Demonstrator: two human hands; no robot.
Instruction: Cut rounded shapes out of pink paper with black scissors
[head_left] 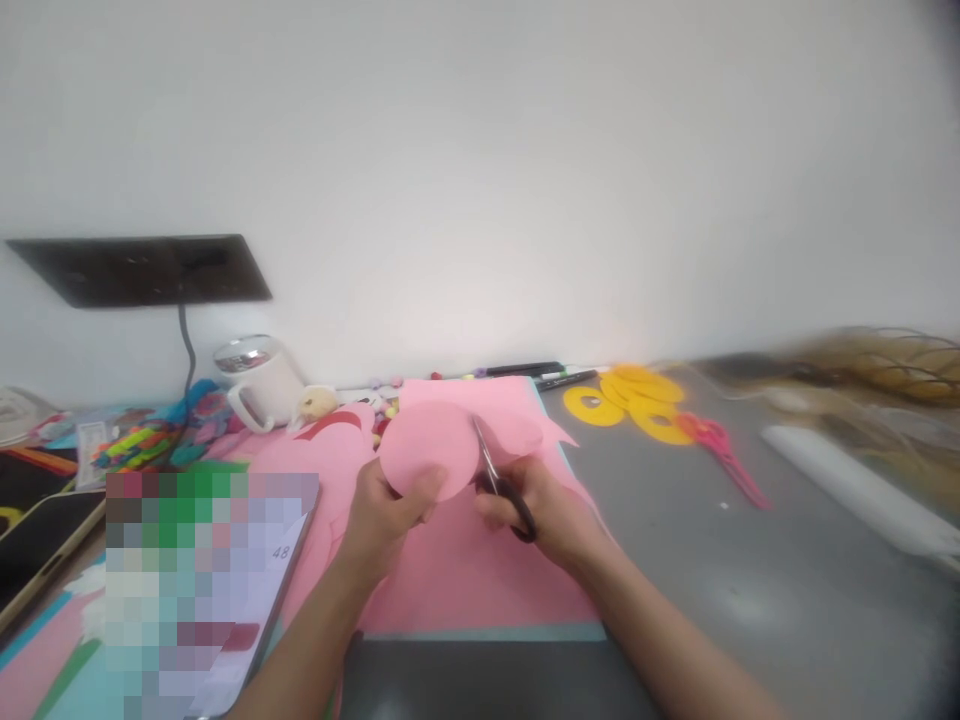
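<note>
A round pink paper disc (427,445) is pinched by my left hand (397,510), thumb on top near its lower edge. My right hand (536,505) has its fingers in the dark handles of a pair of scissors (489,460). The metal blades point up and away, along the disc's right edge. Beside the blades hangs another piece of pink paper (517,432); whether it still joins the disc I cannot tell. Below both hands lie pink paper sheets (480,590), with a pale blue edge showing under them.
Yellow paper rings (637,400) and pink scissors (724,455) lie on the grey table (690,590) at right, near a white bar-shaped object (855,490). A lidded white mug (262,385) stands at back left. A tablet (262,590), partly pixelated, sits at front left. Black pens (525,370) lie along the wall.
</note>
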